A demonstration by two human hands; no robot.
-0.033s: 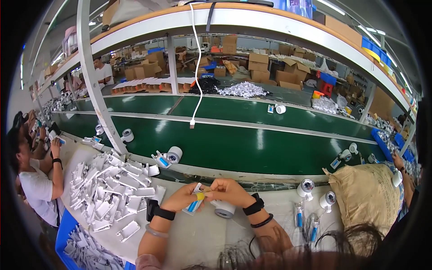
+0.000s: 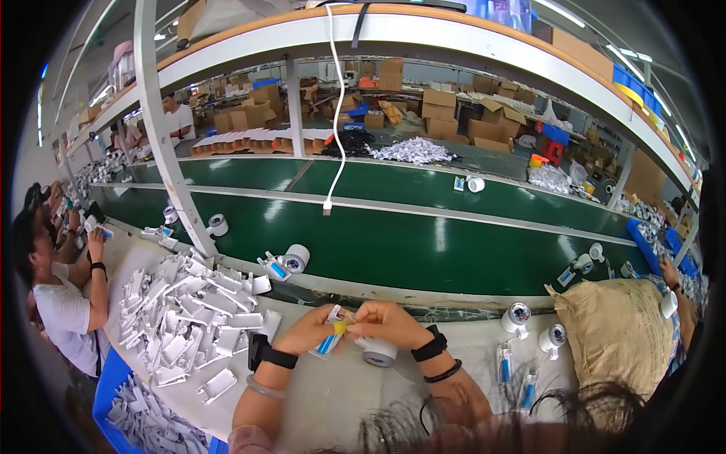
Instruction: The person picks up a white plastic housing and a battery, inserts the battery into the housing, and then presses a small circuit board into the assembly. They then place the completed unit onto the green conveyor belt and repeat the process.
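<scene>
Over the near worktop (image 2: 340, 401), my left hand (image 2: 306, 333) grips a small white plastic housing (image 2: 329, 344) with a blue piece inside. Something yellow shows at the left thumb tip; whether it is a cover or tape is unclear. My right hand (image 2: 389, 324) meets the left at the housing's upper end, its thumb and forefinger pinched together. Whatever sits between those fingertips is too small to make out. Just beneath the right hand is a white round unit (image 2: 380, 352) with a grey face, partly hidden by the fingers.
Loose white plastic covers (image 2: 193, 318) lie heaped at left, above a blue bin (image 2: 113, 378) of similar parts. Round-headed units (image 2: 516, 318) and a brown sack (image 2: 609, 325) are at right. A green conveyor (image 2: 378, 257) runs beyond; a white cable (image 2: 336, 113) hangs over it. People work at both sides.
The whole view has shifted very slightly. Both hands keep their place at the white housing, with hardly any finger movement visible.
</scene>
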